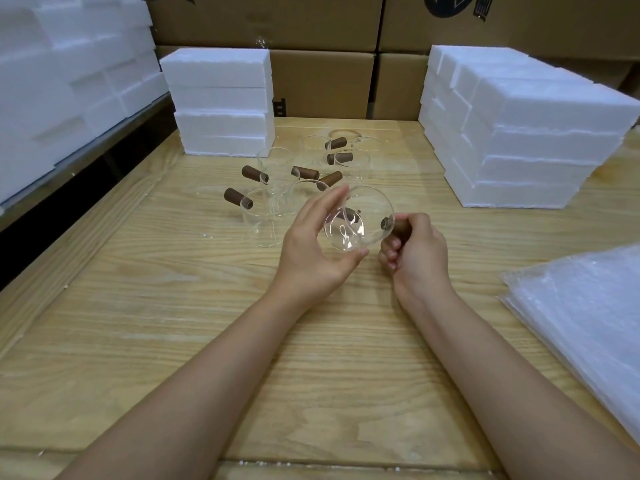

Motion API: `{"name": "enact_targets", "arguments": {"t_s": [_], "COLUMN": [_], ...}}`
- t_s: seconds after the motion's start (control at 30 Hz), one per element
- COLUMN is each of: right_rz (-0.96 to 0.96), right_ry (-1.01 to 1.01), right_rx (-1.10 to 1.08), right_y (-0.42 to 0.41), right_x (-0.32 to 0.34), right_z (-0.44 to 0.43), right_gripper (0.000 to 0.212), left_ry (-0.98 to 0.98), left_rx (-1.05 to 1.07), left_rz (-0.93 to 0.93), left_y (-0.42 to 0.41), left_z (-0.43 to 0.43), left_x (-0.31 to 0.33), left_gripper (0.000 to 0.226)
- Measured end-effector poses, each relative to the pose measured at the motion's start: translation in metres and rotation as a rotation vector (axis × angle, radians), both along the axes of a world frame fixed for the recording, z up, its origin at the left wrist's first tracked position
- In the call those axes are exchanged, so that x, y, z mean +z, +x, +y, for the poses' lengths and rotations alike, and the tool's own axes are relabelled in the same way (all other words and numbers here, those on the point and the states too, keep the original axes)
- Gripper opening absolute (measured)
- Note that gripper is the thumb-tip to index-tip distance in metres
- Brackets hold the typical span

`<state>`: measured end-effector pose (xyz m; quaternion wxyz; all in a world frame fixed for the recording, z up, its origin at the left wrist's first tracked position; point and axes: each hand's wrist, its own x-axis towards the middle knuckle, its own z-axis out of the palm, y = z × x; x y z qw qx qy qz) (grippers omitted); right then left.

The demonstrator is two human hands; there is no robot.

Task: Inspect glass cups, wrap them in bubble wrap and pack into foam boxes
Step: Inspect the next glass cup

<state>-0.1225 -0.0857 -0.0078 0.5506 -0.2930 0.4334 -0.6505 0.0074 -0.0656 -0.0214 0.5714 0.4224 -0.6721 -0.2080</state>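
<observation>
A clear glass cup (367, 213) with a brown wooden handle is held tilted above the wooden table (173, 323), its mouth turned toward me. My left hand (311, 247) cradles the cup's base and side between fingers and thumb. My right hand (415, 247) grips the wooden handle on the cup's right. Several more glass cups with brown handles (273, 188) stand grouped just behind. Stacked bubble wrap sheets (588, 306) lie at the right edge. White foam boxes are stacked at the back left (221, 105) and at the right (526, 133).
A tall pile of foam pieces (69, 81) fills the left side on a shelf. Cardboard cartons (322, 57) form a wall behind the table. Bare wood lies between me and the cups.
</observation>
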Motion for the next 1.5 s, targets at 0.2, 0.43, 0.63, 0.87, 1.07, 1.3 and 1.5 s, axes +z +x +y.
{"name": "enact_targets", "arguments": {"t_s": [0.2,0.43,0.63,0.87,1.07,1.3,1.5], "right_rz": [0.054,0.248,0.239,0.108,0.196,0.315,0.433], "right_ry": [-0.077,-0.246,-0.214,-0.036,-0.053,-0.201,-0.286], "right_rx": [-0.019,-0.089,-0.1,-0.134,-0.194,-0.207,-0.187], "right_y": [0.002,0.005,0.005,0.003,0.0,0.002,0.003], "right_x": [0.0,0.004,0.002,-0.002,0.0,0.004,0.0], "right_z": [0.001,0.009,0.008,0.005,0.005,0.013,0.014], "right_gripper": [0.036,0.037,0.038,0.042,0.042,0.035,0.03], "left_ry": [-0.003,0.06,0.048,0.009,0.108,0.302,0.298], "left_rx": [-0.014,-0.067,-0.044,0.023,0.011,-0.06,-0.046], "left_rz": [0.043,0.156,0.13,-0.033,-0.012,0.136,0.098], "left_y": [0.001,0.0,0.0,-0.001,-0.003,0.001,-0.002], "left_z": [-0.005,-0.005,-0.004,0.0,0.005,0.003,0.002], "left_x": [-0.004,-0.003,-0.003,0.0,0.005,0.003,0.001], "left_gripper": [0.073,0.074,0.075,0.074,0.079,0.069,0.071]}}
